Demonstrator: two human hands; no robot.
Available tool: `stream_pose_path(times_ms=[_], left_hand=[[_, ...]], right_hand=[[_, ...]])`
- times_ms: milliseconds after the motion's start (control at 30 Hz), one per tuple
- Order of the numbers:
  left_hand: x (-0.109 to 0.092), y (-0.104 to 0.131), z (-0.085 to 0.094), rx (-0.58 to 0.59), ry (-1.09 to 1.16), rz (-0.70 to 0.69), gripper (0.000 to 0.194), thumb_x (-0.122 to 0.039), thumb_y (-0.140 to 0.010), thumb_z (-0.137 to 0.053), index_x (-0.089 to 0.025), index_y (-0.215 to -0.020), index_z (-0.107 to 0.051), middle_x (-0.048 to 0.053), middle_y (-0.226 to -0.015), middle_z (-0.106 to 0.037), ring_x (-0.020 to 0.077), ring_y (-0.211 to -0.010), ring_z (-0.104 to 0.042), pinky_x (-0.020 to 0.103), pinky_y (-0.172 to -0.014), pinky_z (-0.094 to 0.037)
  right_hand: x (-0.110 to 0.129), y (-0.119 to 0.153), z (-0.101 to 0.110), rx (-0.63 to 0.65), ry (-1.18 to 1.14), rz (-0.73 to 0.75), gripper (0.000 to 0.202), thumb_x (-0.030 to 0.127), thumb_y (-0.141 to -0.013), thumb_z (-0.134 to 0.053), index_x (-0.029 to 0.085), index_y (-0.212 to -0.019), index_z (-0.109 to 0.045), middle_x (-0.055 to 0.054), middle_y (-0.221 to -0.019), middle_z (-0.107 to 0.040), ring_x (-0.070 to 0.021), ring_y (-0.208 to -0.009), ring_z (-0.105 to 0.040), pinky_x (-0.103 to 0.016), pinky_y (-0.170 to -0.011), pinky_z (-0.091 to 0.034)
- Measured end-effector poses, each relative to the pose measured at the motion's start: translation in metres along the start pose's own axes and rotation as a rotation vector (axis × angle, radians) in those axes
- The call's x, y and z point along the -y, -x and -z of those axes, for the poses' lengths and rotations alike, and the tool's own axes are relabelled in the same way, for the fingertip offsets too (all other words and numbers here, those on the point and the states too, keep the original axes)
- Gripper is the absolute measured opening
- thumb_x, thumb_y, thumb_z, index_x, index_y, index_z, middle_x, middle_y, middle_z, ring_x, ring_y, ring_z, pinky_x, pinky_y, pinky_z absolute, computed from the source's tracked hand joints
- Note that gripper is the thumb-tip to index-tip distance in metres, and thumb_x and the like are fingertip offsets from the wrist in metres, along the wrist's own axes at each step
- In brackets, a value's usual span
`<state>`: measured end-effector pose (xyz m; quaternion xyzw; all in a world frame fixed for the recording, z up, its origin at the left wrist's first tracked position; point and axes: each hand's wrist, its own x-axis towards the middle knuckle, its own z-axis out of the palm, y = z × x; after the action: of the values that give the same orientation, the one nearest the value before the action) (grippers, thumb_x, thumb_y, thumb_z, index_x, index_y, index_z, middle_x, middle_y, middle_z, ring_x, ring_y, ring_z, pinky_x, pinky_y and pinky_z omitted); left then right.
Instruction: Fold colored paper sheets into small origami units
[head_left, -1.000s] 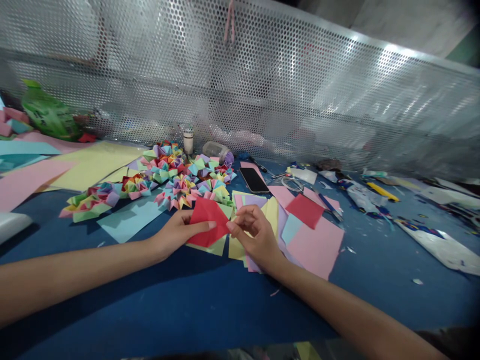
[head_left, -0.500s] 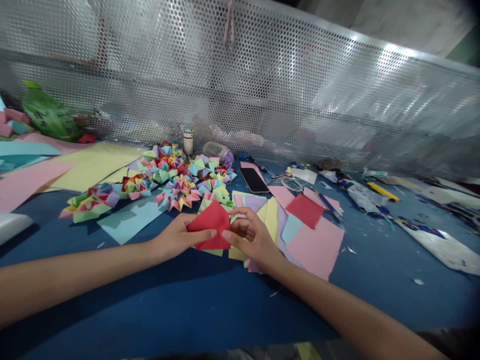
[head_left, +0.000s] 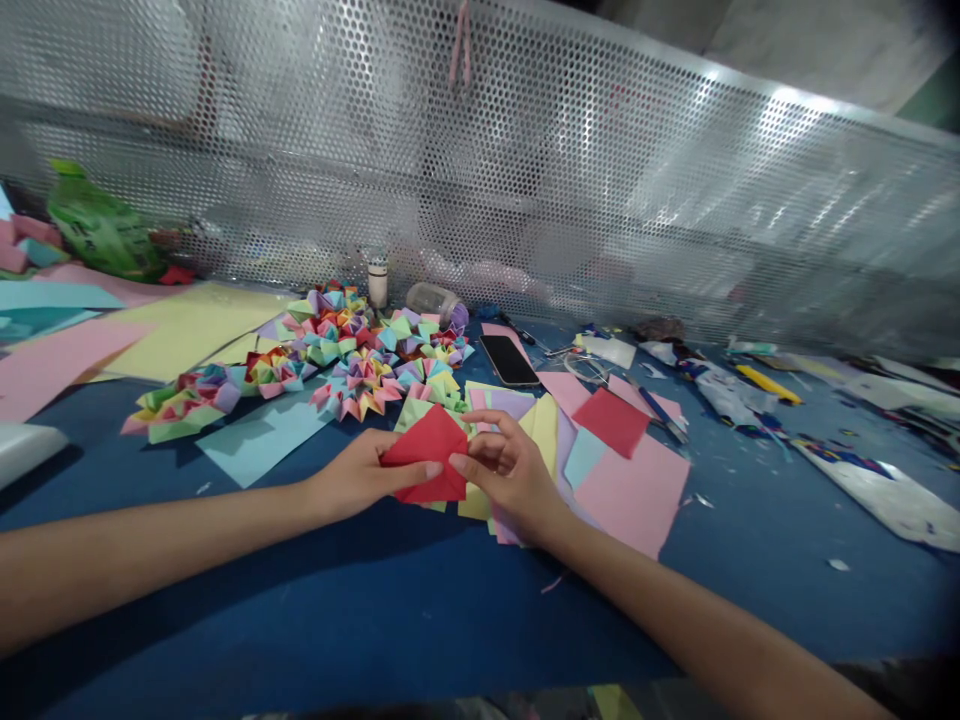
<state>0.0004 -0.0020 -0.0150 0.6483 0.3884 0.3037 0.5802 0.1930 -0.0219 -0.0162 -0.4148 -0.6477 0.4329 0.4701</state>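
Observation:
A red sheet of paper [head_left: 429,443], partly folded, is held up above the blue table [head_left: 360,610] between both hands. My left hand [head_left: 367,468] grips its left side, thumb lying across the front and fingers hidden behind. With thumb and fingers, my right hand [head_left: 508,470] pinches the right edge of the red paper. Below and to the right of the hands, sheets of yellow paper [head_left: 541,430], pink paper [head_left: 630,490] and another piece of red paper [head_left: 611,421] lie overlapping. A light blue sheet [head_left: 262,440] rests left of the hands.
Behind the hands sit folded multicoloured paper pieces [head_left: 360,380], a phone [head_left: 508,360], a clear jar [head_left: 435,302] and a small white bottle [head_left: 377,286]. A green bottle [head_left: 105,230] lies at the far left. A yellow tool [head_left: 769,383] is on the right. A perforated metal panel [head_left: 487,170] borders the back.
The red paper has shifted very slightly right in the view, along with both hands. Both hands keep their hold on it, and the objects on the table stay in place.

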Motion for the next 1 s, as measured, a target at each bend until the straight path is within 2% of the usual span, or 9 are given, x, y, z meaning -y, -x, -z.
stream_pose_path(times_ms=[233,500,667,867,1000], left_hand=[[0.0004,-0.0017,0.0001,0.048,-0.001,0.008,0.026,-0.037,-0.074,-0.065,-0.012,-0.075,-0.070,0.002,-0.065,-0.069,0.0125,-0.058,-0.061,0.019,-0.055,-0.044],[-0.0001,0.0018,0.0006,0.020,-0.034,0.018,0.027,-0.035,-0.067,-0.072,-0.012,-0.081,-0.071,0.001,-0.070,-0.070,0.0127,-0.060,-0.061,0.019,-0.057,-0.044],[-0.0003,0.0005,0.0000,0.005,-0.057,0.020,0.029,-0.039,-0.070,-0.068,-0.010,-0.070,-0.069,0.002,-0.062,-0.067,0.0118,-0.054,-0.057,0.019,-0.051,-0.040],[0.0008,-0.0012,-0.0006,-0.025,-0.019,0.015,0.027,-0.039,-0.070,-0.068,-0.012,-0.074,-0.070,0.000,-0.063,-0.066,0.0111,-0.055,-0.056,0.018,-0.050,-0.040],[0.0038,-0.0024,0.0010,-0.069,0.024,-0.022,0.028,-0.039,-0.070,-0.068,-0.012,-0.076,-0.070,0.000,-0.067,-0.066,0.0108,-0.058,-0.056,0.018,-0.054,-0.041]], right_hand=[[0.0017,-0.0001,-0.0021,-0.037,0.077,0.085,0.033,0.028,-0.074,-0.066,0.020,-0.102,-0.050,0.006,-0.061,-0.049,-0.0095,-0.057,-0.051,-0.023,-0.057,-0.043],[0.0040,0.0012,-0.0041,-0.056,0.117,0.095,0.031,0.028,-0.075,-0.064,0.020,-0.102,-0.050,0.005,-0.062,-0.050,-0.0101,-0.058,-0.053,-0.024,-0.058,-0.045],[0.0046,0.0026,-0.0044,-0.034,0.127,0.084,0.032,0.028,-0.075,-0.065,0.021,-0.102,-0.050,0.004,-0.064,-0.052,-0.0105,-0.060,-0.053,-0.024,-0.059,-0.045],[0.0038,0.0028,-0.0042,-0.026,0.108,0.102,0.033,0.027,-0.075,-0.065,0.020,-0.103,-0.050,0.005,-0.064,-0.051,-0.0102,-0.059,-0.053,-0.024,-0.060,-0.046],[0.0022,0.0016,-0.0032,0.029,0.115,0.042,0.041,0.031,-0.075,-0.066,0.020,-0.109,-0.045,0.003,-0.068,-0.056,-0.0117,-0.063,-0.057,-0.026,-0.062,-0.048]])
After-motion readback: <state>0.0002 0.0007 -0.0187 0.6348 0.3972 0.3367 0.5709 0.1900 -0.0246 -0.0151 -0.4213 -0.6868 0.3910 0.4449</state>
